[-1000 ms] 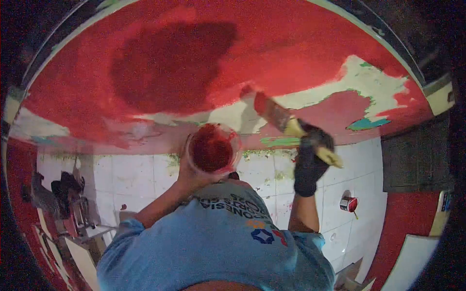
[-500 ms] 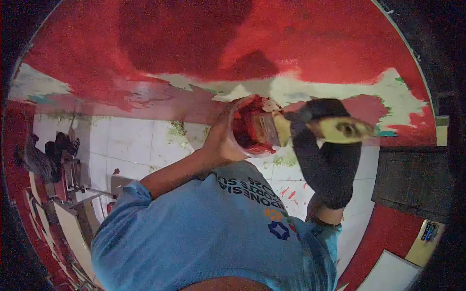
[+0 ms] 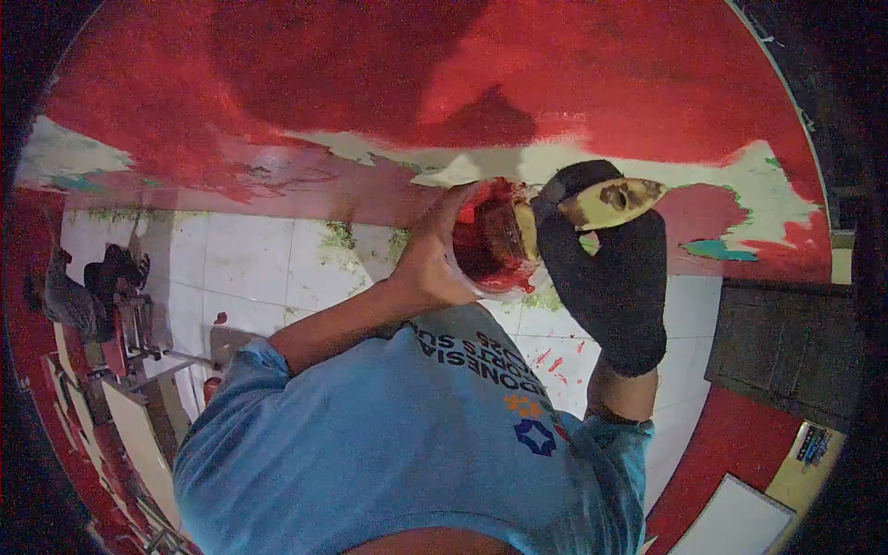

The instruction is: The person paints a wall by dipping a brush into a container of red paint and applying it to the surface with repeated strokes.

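Observation:
My left hand (image 3: pixel 428 265) is bare and wraps round a clear cup (image 3: pixel 495 242) with red paint inside. My right hand (image 3: pixel 606 273), in a black glove, is closed on a paintbrush (image 3: pixel 612 203). The brush lies tilted, its spotted yellowish handle pointing right and its bristle end inside the cup, where the tip is hidden. Just beyond both hands stands a wall (image 3: pixel 351 83), mostly red, with a ragged pale band and small green-blue patches along its lower part.
White floor tiles (image 3: pixel 250 259) carry red drips and greenish marks. Stacked chairs or desks (image 3: pixel 139 407) stand at the left. A dark panel (image 3: pixel 782 333) is at the right, above a white board (image 3: pixel 735 518).
The brush has left the wall and gone into the cup. The cup has shifted right in the view. Over the last half second, the handle has tilted up at its right end.

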Action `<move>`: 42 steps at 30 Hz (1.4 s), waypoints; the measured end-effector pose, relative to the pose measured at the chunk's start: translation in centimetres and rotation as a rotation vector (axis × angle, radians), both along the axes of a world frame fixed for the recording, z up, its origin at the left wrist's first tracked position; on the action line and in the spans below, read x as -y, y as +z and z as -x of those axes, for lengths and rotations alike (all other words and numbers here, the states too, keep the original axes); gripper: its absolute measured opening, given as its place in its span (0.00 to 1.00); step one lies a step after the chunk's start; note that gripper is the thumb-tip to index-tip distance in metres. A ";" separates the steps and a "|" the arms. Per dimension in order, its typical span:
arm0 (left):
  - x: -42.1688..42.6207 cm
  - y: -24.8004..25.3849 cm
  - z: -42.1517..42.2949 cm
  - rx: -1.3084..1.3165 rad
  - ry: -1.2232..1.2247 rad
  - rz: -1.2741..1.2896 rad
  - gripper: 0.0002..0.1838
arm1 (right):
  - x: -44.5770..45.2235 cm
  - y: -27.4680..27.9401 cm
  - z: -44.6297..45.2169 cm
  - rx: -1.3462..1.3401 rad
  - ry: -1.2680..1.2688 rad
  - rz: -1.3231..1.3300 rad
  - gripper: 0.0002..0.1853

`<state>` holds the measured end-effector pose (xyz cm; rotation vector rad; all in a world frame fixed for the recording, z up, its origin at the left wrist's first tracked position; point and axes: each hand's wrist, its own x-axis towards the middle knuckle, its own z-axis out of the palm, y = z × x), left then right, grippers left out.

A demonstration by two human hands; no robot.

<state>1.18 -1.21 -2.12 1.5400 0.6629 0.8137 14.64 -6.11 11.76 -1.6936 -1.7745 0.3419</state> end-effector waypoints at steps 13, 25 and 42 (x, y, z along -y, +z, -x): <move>-0.2 0.6 0.4 0.110 0.035 -0.120 0.48 | -0.1 -0.4 0.5 0.005 -0.062 -0.096 0.06; -0.6 2.6 1.7 0.194 0.002 -0.234 0.47 | 2.4 -2.3 -1.9 -0.947 -0.315 -0.130 0.07; 0.1 3.7 -1.3 0.017 -0.261 -0.230 0.50 | 6.7 -3.9 -5.4 -1.185 -0.333 -0.055 0.12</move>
